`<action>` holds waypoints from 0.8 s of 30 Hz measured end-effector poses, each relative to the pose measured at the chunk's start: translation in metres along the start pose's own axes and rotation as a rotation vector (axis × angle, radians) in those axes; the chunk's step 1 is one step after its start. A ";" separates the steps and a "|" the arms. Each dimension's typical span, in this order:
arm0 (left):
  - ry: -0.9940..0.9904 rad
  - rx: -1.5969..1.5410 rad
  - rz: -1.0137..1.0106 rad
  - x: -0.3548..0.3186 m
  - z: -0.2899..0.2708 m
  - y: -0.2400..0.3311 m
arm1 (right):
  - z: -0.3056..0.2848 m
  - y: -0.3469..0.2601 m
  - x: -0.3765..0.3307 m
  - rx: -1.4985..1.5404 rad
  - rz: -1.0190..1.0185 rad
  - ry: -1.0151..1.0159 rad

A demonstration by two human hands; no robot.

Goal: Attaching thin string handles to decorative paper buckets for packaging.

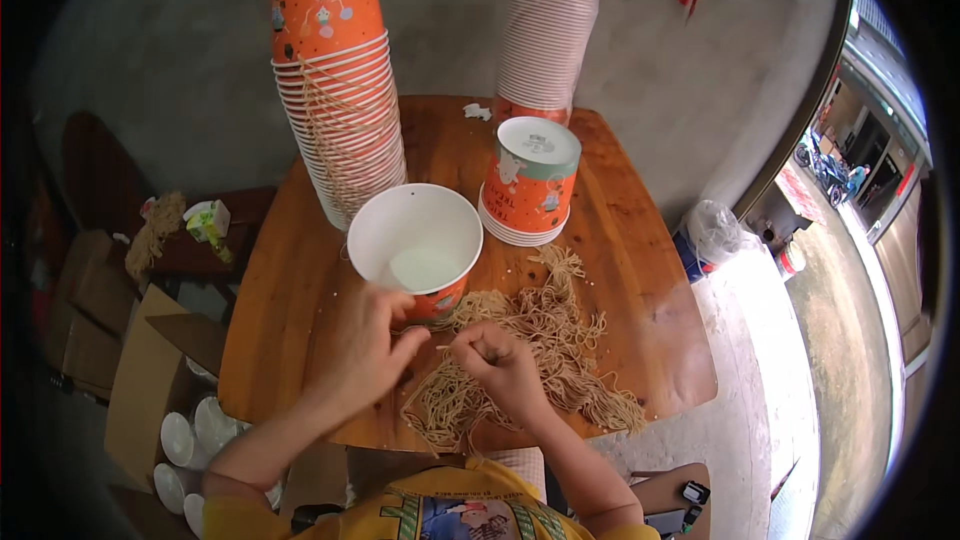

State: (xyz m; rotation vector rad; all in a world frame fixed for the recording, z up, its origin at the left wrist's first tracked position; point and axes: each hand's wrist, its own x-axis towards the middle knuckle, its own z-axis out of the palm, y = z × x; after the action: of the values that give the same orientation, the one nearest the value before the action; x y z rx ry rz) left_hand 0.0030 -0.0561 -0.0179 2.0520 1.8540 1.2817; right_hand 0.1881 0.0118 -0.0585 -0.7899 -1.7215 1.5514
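Beside the noodle pile (540, 340) on the wooden desk (640, 270), left hand (365, 345) grips the open paper cup (415, 240) at its side. Right hand (500, 365) is pinched shut on strands at the pile's near edge.

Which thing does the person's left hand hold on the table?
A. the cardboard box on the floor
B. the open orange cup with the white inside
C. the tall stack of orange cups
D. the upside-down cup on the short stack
B: the left hand grips the side of the open cup, while the right hand pinches strings beside it.
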 end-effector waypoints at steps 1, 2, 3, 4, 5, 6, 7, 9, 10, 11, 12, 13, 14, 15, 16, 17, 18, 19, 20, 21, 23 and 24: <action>0.030 0.345 0.086 0.014 -0.011 0.004 | -0.004 0.000 -0.001 0.035 -0.004 0.022; -0.054 0.338 0.147 0.023 -0.017 -0.006 | -0.004 0.000 -0.001 0.073 -0.015 0.031; -0.139 0.330 0.209 0.031 -0.020 -0.019 | -0.003 0.000 -0.001 0.074 -0.016 0.029; -0.170 0.286 0.248 0.038 -0.019 -0.027 | -0.003 0.001 0.000 0.060 -0.016 0.063; -0.168 0.289 0.248 0.043 -0.018 -0.031 | -0.002 0.002 0.001 0.047 -0.016 0.098; -0.270 0.184 0.173 0.047 -0.018 -0.034 | -0.001 0.006 0.003 0.048 -0.017 0.096; -0.375 0.074 0.098 0.050 -0.016 -0.035 | -0.002 0.011 0.004 0.010 -0.076 0.127; -0.308 0.050 0.134 0.056 -0.012 -0.028 | -0.002 0.014 0.004 -0.027 -0.130 0.158; -0.341 -0.051 0.006 0.059 -0.009 -0.028 | -0.002 0.010 0.006 -0.141 -0.215 0.198; -0.372 -0.152 -0.124 0.063 -0.007 -0.026 | -0.002 0.007 0.008 -0.257 -0.300 0.236; -0.399 -0.174 -0.160 0.064 -0.006 -0.021 | -0.002 0.014 0.011 -0.290 -0.388 0.234; -0.402 -0.174 -0.160 0.067 -0.004 -0.019 | -0.002 0.014 0.012 -0.289 -0.387 0.236; -0.436 -0.194 -0.181 0.069 -0.002 -0.018 | 0.000 0.012 0.012 -0.325 -0.403 0.254; -0.469 -0.214 -0.201 0.071 -0.001 -0.017 | 0.001 0.011 0.012 -0.361 -0.420 0.271; -0.470 -0.210 -0.205 0.072 0.000 -0.019 | 0.004 0.010 0.012 -0.356 -0.419 0.270; -0.498 -0.274 -0.245 0.073 0.001 -0.024 | 0.007 0.010 0.013 -0.394 -0.463 0.280; -0.525 -0.337 -0.285 0.074 0.002 -0.026 | 0.009 0.010 0.013 -0.433 -0.508 0.290; -0.527 -0.337 -0.288 0.076 0.002 -0.024 | 0.010 0.009 0.014 -0.431 -0.505 0.289; -0.542 -0.395 -0.349 0.078 0.002 -0.021 | 0.010 0.009 0.016 -0.484 -0.548 0.294; -0.556 -0.454 -0.410 0.079 0.001 -0.019 | 0.011 0.009 0.017 -0.538 -0.591 0.297; -0.558 -0.409 -0.375 0.082 0.002 -0.021 | 0.016 0.012 0.016 -0.519 -0.570 0.272; -0.561 -0.364 -0.338 0.082 0.002 -0.022 | 0.017 0.013 0.016 -0.501 -0.547 0.249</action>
State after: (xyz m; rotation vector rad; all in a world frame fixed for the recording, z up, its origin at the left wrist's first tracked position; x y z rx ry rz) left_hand -0.0201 0.0211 0.0101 1.6004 1.4907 0.7771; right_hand 0.1648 0.0156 -0.0715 -0.6329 -1.9444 0.6395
